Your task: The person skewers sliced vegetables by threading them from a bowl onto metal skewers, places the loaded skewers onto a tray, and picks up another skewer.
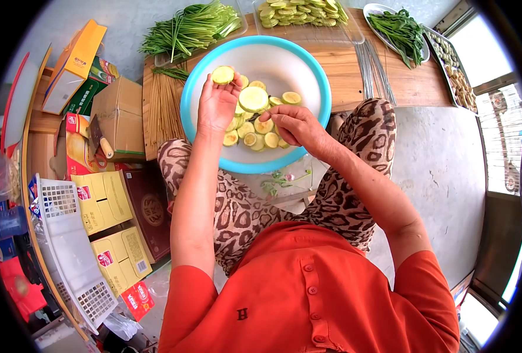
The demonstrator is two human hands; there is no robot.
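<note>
My left hand (217, 106), palm up over the left side of a basin, has a round zucchini slice (223, 75) held at its fingertips. The basin (325, 88) is white inside with a light blue rim and sits between my knees, against the table. Many zucchini slices (253, 99) lie in it, pale green with yellowish edges. Low over the slices, my right hand (296, 126) is closed, thumb and forefinger pinched together. A small dark shape shows by those fingertips; whether they grip it is not clear.
Thin bamboo skewers (162, 112) lie left of the basin, metal skewers (374, 67) right. Behind are green stalks (193, 26), a clear tray of skewered slices (299, 13), a plate of leafy greens (397, 32) and a long tray (452, 70). Boxes and a knife (101, 140) stand left.
</note>
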